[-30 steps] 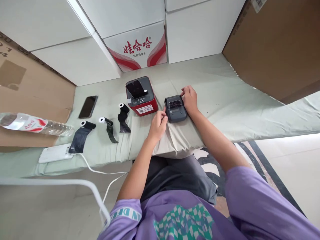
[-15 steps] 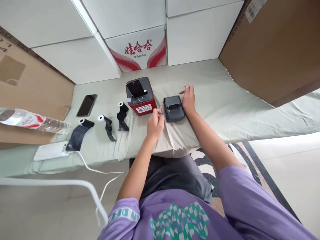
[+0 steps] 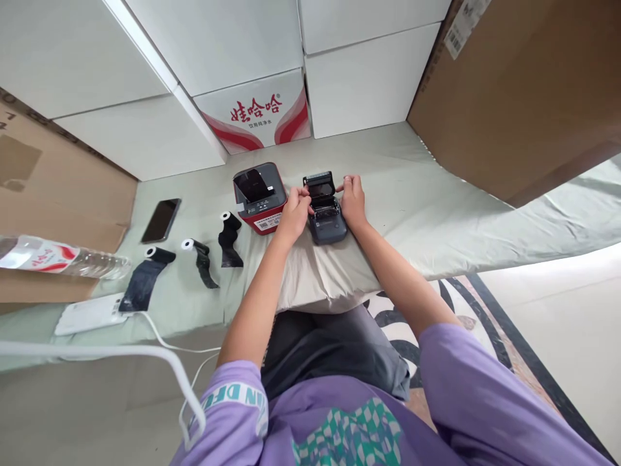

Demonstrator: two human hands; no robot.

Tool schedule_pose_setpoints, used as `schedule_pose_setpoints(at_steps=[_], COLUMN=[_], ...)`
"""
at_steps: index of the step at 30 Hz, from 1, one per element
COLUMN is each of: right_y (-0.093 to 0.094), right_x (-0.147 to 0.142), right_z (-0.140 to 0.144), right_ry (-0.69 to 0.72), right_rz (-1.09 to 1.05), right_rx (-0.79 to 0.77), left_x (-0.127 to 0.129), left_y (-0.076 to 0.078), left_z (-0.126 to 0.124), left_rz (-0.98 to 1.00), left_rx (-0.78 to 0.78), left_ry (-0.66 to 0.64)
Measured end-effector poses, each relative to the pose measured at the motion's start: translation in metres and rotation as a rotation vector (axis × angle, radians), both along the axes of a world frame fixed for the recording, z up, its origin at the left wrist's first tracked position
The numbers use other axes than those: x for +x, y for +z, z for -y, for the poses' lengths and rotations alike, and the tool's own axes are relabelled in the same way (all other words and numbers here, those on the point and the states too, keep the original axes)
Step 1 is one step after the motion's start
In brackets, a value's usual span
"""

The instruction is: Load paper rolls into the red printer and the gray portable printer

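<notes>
A small dark grey portable label printer (image 3: 328, 230) lies on the cloth in front of me with its lid (image 3: 321, 188) raised, so its inner compartment shows. My left hand (image 3: 294, 212) grips the printer's left side near the hinge, fingers bent. At the opposite side, my right hand (image 3: 354, 199) holds the printer's edge, its fingertips by the raised lid. Just left of my left hand stands a red and black printer (image 3: 262, 199) with a dark flap on top. Three black label rolls with loose tails lie farther left: one roll (image 3: 229, 238), another roll (image 3: 200, 260), and a third roll (image 3: 148, 275).
A phone (image 3: 162, 221) lies near the left carton (image 3: 43, 188). A water bottle (image 3: 63, 257) and a white device with a cable (image 3: 90, 315) are at the left. White boxes (image 3: 373, 84) line the back, and a brown carton (image 3: 524, 97) stands at the right.
The small printer's lid has gone from closed to raised. Both hands have moved up along its sides, the left one now gripping it. The view has shifted slightly.
</notes>
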State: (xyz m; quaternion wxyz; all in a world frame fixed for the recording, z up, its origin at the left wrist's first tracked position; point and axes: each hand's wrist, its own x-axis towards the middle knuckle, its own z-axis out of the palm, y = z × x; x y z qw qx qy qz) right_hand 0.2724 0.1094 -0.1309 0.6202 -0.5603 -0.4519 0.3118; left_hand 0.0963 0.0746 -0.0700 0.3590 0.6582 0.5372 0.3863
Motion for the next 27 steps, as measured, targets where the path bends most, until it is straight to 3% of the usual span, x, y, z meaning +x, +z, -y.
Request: schedule_pose_setpoints(at_steps=[4,10,15,22,24,27], right_y=[0.0,-0.003,-0.002,0.003,0.002,-0.001], right_x=[-0.001,0.001,0.001,0.0,0.001,0.002], right_z=[-0.001,-0.004,-0.004,-0.003,-0.003,-0.004], right_ry=[0.002,0.009,0.011,0.024,0.005,-0.03], right_rz=[0.0,-0.012,-0.017,0.011,0.048,0.104], right_rx=[0.013,0.019,-0.003,-0.019,-0.008,0.017], left_x=[0.0,0.019,0.038,0.036,0.034,0.025], left_y=[0.022,0.059,0.076,0.064,0.069,0.094], left_z=[0.004,-0.015,-0.024,-0.018,-0.02,-0.014], left_rz=[-0.189,-0.898,-1.196,-1.233,-1.187,-1.014], left_rx=[0.091,0.105,0.058,0.043,0.078,0.173], left_ry=[-0.03,-0.367,-0.451,-0.418,-0.408,-0.342])
